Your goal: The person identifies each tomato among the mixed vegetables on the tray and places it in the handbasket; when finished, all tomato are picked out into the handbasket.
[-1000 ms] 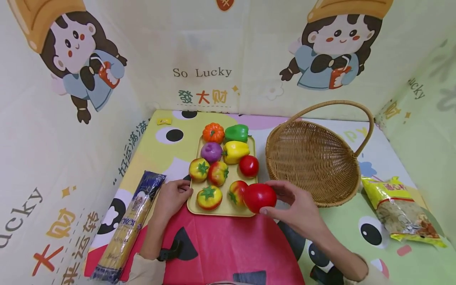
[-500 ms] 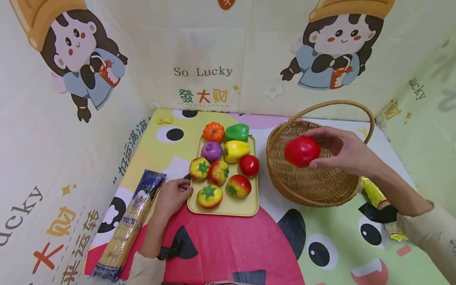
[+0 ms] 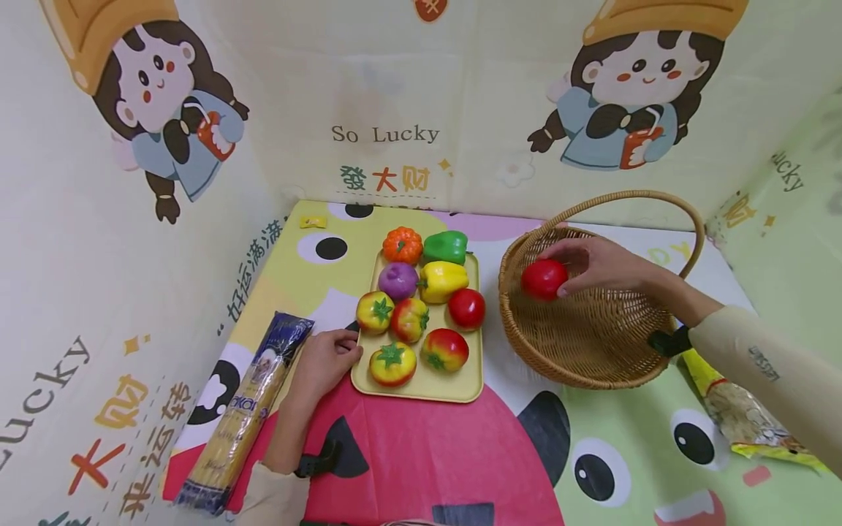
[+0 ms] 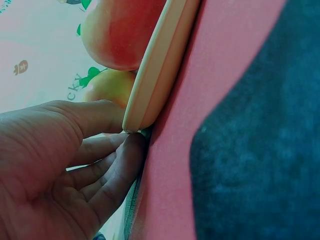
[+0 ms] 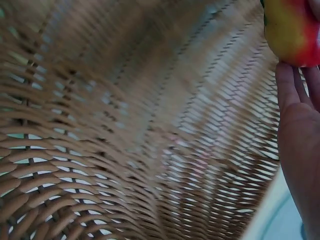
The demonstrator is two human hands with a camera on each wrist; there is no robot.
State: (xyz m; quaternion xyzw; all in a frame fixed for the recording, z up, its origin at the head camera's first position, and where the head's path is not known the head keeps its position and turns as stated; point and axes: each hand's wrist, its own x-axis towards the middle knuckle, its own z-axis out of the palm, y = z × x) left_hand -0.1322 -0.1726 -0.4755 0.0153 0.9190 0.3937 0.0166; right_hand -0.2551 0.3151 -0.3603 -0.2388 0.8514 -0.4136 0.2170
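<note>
Fruit [image 3: 543,280], glossy, round, red and yellow, at nine o'clock from right hand [image 3: 595,267], gripped between thumb and fingers spread just to its width. Held over ten o'clock side of brown wicker basket [image 3: 579,340]; cannot tell if touching. No clear long axis; right hand nearer. Left hand [image 3: 325,361] pinching pale-yellow rectangular tray [image 3: 421,389] at its eight o'clock edge. Legible: "So Lucky", "發大财" on cream printed wall cloth [image 3: 487,88]; partial "akar" on long blue-ended pasta packet [image 3: 246,413].
</note>
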